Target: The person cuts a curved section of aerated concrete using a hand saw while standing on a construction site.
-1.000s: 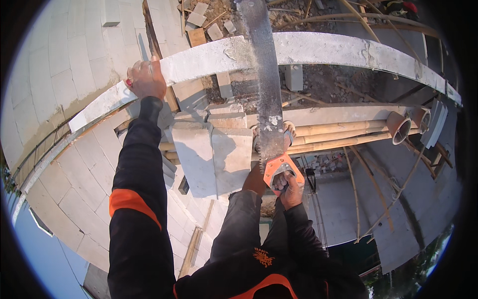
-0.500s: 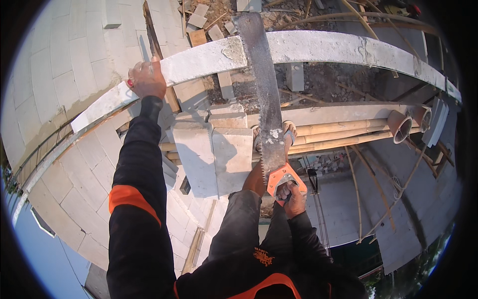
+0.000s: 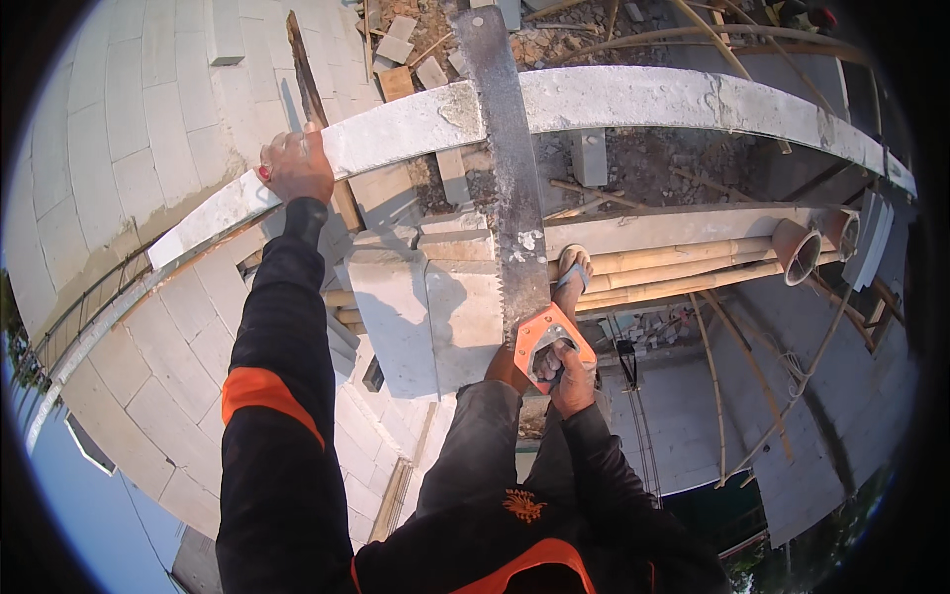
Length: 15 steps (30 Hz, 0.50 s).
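My right hand is closed around the orange handle of a hand saw. Its long grey, toothed blade, with a few white spots, points away from me and crosses the pale top of a narrow block wall. Where the blade meets the wall, I cannot tell how deep any cut goes. Further left, my left hand grips the top of the same wall, fingers bent over its far edge and a red-stoned ring on one finger.
Stacked pale blocks stand by my legs. Bamboo poles run to the right beneath a ledge, with two buckets at their end. My sandalled foot is on the poles. Rubble and loose bricks lie beyond the wall.
The saw has slid forward and slightly left, its handle now closer to the wall and its tip further out. More of my sandalled foot shows. My left hand stays on the wall.
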### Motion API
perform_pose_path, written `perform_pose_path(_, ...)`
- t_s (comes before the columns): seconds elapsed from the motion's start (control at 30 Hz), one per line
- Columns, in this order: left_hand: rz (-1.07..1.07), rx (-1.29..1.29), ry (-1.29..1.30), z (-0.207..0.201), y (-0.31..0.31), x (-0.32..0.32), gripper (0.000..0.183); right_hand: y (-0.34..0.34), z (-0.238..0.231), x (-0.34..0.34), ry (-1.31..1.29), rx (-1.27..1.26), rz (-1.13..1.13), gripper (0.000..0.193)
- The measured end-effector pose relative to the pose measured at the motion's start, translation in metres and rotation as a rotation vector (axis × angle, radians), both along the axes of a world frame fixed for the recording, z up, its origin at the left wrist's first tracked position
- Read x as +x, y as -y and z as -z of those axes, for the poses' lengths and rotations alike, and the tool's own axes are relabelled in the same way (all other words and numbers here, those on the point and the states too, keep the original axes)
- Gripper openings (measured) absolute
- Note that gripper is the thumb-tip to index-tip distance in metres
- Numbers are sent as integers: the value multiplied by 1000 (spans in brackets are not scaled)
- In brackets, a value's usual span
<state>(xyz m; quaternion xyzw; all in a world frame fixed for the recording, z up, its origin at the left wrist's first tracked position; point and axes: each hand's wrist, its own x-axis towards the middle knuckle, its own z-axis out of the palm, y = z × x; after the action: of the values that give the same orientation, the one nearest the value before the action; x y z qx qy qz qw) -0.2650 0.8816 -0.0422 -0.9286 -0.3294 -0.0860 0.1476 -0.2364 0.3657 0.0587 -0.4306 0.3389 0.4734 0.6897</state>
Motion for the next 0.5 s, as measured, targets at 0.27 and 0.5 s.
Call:
perform_pose_path(0.27, -61, -35, 9, -2, 5, -2, 36, 5, 16, -23, 39, -5, 39, 12)
perform_pose_path(0.5, -68, -48, 2, 4, -1, 1, 38, -16, 24, 3, 15, 41, 21, 14)
